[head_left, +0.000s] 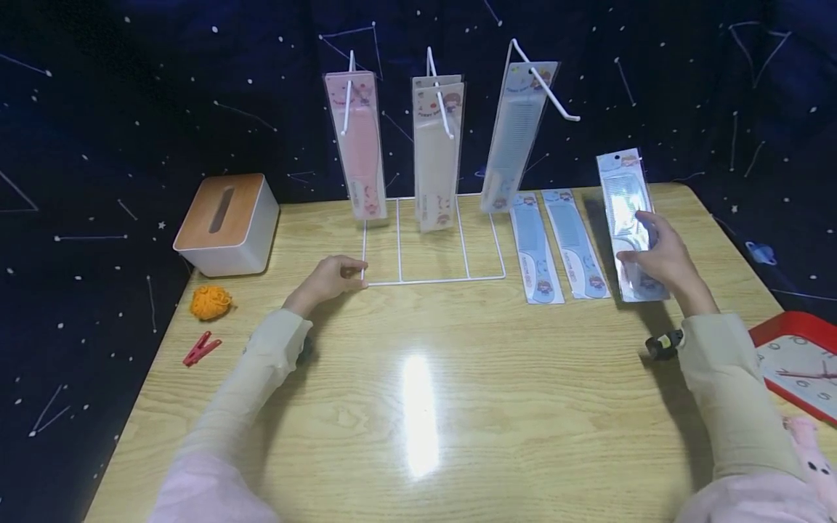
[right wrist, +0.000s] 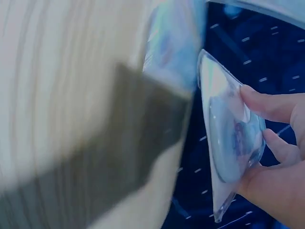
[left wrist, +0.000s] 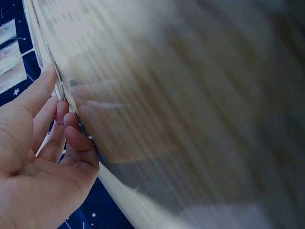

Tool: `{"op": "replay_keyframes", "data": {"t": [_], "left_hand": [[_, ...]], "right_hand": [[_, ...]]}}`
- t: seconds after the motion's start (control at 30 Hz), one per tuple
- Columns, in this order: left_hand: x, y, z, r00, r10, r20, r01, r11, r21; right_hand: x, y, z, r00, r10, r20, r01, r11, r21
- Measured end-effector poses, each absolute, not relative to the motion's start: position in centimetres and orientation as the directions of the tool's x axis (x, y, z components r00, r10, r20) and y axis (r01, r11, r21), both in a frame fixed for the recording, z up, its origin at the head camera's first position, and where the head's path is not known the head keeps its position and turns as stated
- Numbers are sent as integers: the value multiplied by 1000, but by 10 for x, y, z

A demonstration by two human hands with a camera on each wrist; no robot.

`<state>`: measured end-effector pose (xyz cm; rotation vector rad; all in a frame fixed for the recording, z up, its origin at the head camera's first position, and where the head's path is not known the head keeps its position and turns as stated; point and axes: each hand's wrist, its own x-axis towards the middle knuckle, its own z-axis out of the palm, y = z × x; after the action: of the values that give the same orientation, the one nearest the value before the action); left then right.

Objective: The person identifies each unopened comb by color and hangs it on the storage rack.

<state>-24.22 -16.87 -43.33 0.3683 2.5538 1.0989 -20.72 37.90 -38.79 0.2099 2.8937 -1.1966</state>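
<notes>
My right hand [head_left: 665, 256] grips a packaged blue comb [head_left: 624, 189] by its edges, tilted above the right side of the table; in the right wrist view the clear blister [right wrist: 228, 143] bulges between thumb and fingers. With thumb and fingertips, my left hand [head_left: 330, 280] pinches the front left corner of a white wire display rack [head_left: 434, 280]. A pink comb pack [head_left: 358, 156] hangs on its left hook, cream comb packs [head_left: 439, 163] on the middle one, and a blue comb pack [head_left: 519, 138] on the right one. Two more blue comb packs, one left [head_left: 536, 250] and one right [head_left: 575, 247], lie beside the rack.
A tissue box [head_left: 219, 211] with a wooden lid stands at the back left, near orange yarn [head_left: 211, 302] and a red clothespin [head_left: 201, 349]. By the right sleeve are a small black object [head_left: 662, 345], a red-framed clock [head_left: 794, 327] and a pink plush toy [head_left: 814, 457].
</notes>
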Motion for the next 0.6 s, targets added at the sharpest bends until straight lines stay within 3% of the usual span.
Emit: {"op": "replay_keyframes", "data": {"t": [0.23, 0.47, 0.6], "left_hand": [[-243, -170, -433, -906, 367, -210, 94, 660, 745], [-242, -171, -431, -907, 395, -146, 154, 634, 758], [-243, -170, -432, -906, 385, -178, 125, 642, 756]], "right_hand": [[-170, 338, -355, -983, 175, 60, 68, 646, -760], [-131, 298, -326, -949, 106, 298, -190, 564, -804], [-116, 277, -318, -916, 47, 398, -348, 401, -848]]}}
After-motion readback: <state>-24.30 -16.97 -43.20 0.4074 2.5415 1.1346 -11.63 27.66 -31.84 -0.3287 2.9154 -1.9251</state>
